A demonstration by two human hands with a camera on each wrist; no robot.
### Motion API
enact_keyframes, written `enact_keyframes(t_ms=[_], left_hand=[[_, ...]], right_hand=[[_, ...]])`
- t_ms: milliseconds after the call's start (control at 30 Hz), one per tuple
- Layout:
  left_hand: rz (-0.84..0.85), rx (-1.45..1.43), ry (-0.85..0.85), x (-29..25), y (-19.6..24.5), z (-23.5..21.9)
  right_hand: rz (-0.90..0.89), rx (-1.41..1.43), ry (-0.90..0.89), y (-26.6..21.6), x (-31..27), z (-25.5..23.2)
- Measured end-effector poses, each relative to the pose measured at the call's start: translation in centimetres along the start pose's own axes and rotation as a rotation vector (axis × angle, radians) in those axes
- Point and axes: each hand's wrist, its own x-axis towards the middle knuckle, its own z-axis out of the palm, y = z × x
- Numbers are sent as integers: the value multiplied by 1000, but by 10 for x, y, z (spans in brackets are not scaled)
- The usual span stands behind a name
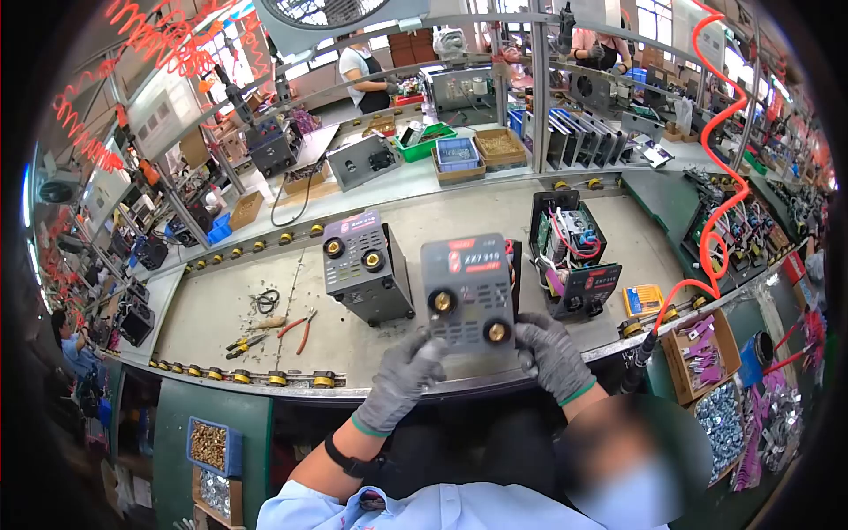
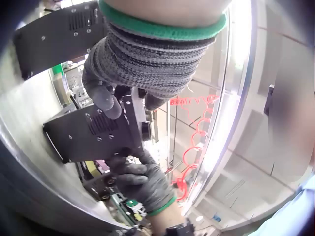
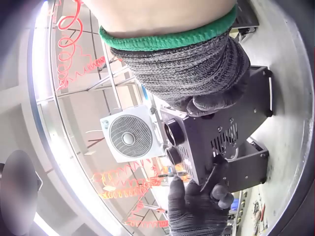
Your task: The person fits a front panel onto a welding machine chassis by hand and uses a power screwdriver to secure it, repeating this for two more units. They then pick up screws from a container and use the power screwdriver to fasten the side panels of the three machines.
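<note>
Between both gloved hands is a dark grey welding machine (image 1: 466,287), its labelled front panel with two brass sockets turned up toward the head camera. My left hand (image 1: 406,380) grips the panel's lower left corner, with thumb and fingers on either side of the casing edge in the left wrist view. My right hand (image 1: 552,358) holds the lower right side, its fingers curled at the casing in the right wrist view. A similar closed machine (image 1: 367,265) stands to the left on the bench. To the right sits an opened machine (image 1: 574,256) with its inner parts showing.
Pliers (image 1: 296,331), cutters and a black cable loop (image 1: 267,302) lie on the bench (image 1: 221,327) at left. A yellow box (image 1: 643,300) is at right. An orange coiled hose (image 1: 738,194) hangs there, above a carton of purple parts (image 1: 702,353). Rollers line the bench edges.
</note>
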Motion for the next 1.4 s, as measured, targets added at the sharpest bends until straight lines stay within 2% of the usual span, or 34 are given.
enact_keyframes(t_ms=[33, 100, 167, 200, 267, 300, 367, 400, 433, 500, 533, 567, 633, 667, 700, 767, 833, 900, 1100, 1200, 1233, 1267, 1300, 1367, 1400], left_hand=[[150, 231, -28, -1, 9, 5], [218, 299, -25, 27, 2, 1], [422, 465, 94, 61, -7, -3], [433, 462, 96, 81, -8, -4], [438, 442, 97, 110, -4, -4], [446, 434, 97, 118, 0, -5], [332, 386, -38, 127, 14, -6], [341, 405, -57, 126, 16, -7], [338, 397, -58, 123, 17, -7], [252, 247, -59, 124, 14, -7], [194, 217, -86, 126, 13, -11], [182, 215, -91, 129, 8, -11], [253, 182, -97, 134, 0, -11], [241, 156, -97, 134, -2, -9], [233, 154, -92, 134, -4, -6], [317, 67, -64, 131, -8, 1], [325, 49, -56, 134, -15, 6], [413, 65, -13, 137, -21, 10], [358, 147, 108, 121, -13, 22], [391, 170, 175, 99, -11, 40], [425, 55, 141, 86, -6, 49], [345, 57, 57, 66, 5, 50], [382, 238, 83, 54, 3, 53], [425, 192, 47, 24, -1, 51], [423, 176, 77, 21, -3, 41]], right_hand=[[-34, -11, 16, -10, -3, 6], [-71, -38, -34, -27, 7, 5], [-197, -253, -43, -47, 18, 8], [-208, -258, -45, -55, 29, 10], [-432, -648, 181, -62, 57, 8], [-439, -656, 183, -57, 74, 2], [-726, -563, 153, -59, 89, 5], [-609, -404, 159, -57, 93, 0], [-606, -411, 162, -63, 84, 11], [-471, -157, 111, -73, 77, 28], [-584, -235, 71, -69, 84, 31], [-573, -235, 78, -67, 88, 31], [-511, -482, 122, -69, 92, 36], [-547, -326, 77, -63, 91, 38], [-539, -327, 75, -62, 93, 36], [-549, -142, -29, -61, 92, 33], [-492, -75, -13, -61, 87, 30], [-500, 63, -65, -61, 86, 27], [-479, -84, -2, -62, 86, 22], [-688, -215, 54, -53, 83, 26], [-760, -307, 65, -52, 86, 20], [-754, -289, 72, -51, 87, 17], [-746, -272, 83, -51, 88, 15], [-708, -412, 110, -55, 84, 10], [-687, -390, 72, -56, 86, 9]])
